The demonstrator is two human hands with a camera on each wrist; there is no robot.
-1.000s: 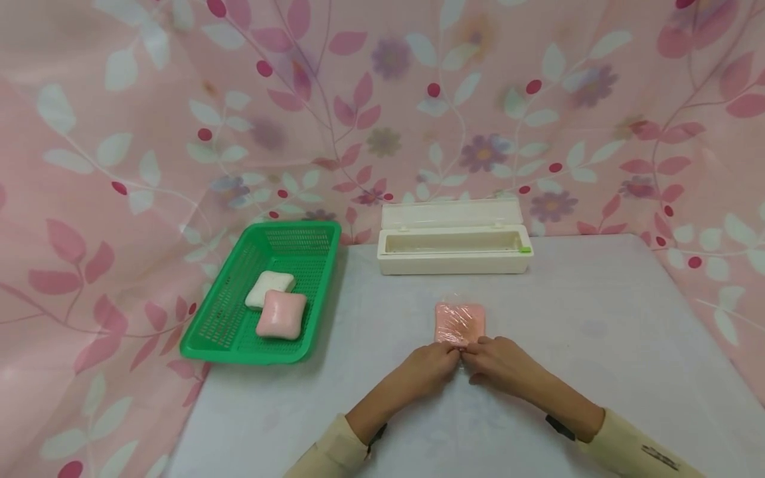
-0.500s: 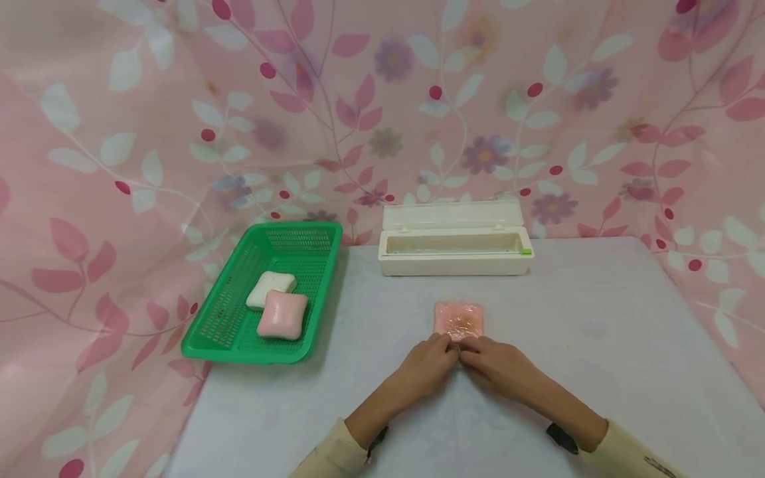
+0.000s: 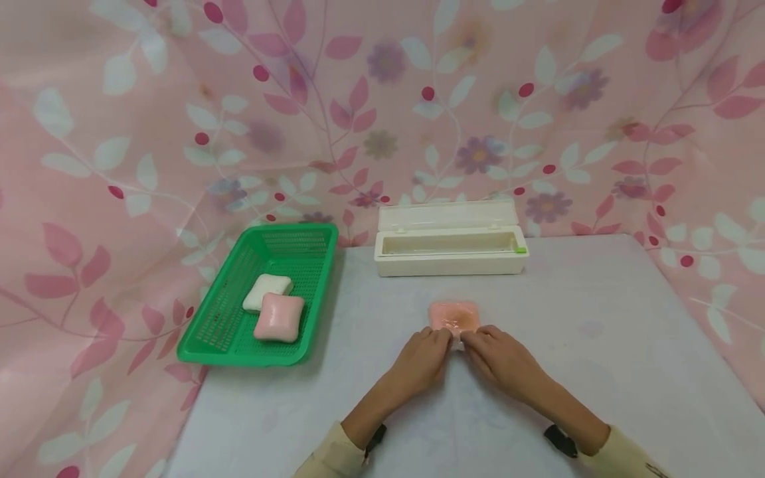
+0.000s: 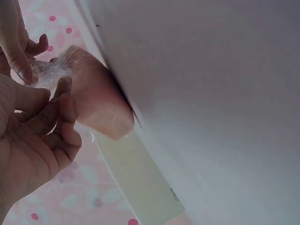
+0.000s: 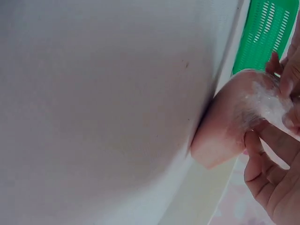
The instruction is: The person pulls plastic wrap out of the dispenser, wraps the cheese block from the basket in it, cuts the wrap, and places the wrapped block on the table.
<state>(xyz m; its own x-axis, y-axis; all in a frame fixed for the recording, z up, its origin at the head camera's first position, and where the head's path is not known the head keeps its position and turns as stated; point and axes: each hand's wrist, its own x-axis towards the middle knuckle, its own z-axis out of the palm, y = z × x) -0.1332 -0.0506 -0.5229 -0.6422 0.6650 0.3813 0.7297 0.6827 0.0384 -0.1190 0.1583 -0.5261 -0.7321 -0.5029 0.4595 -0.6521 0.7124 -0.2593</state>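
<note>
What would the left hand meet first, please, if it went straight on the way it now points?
Most likely the film-wrapped pink block, which sits just ahead of the left hand; the head view leaves any gap unclear.

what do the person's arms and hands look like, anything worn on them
The left hand and right hand wear no gloves. The left sleeve and right sleeve are cream, the right with a dark marking. A black piece shows by each wrist.

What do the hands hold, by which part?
The left hand and right hand pinch clear film by its bunched part, on the near side of the pink block.
</note>
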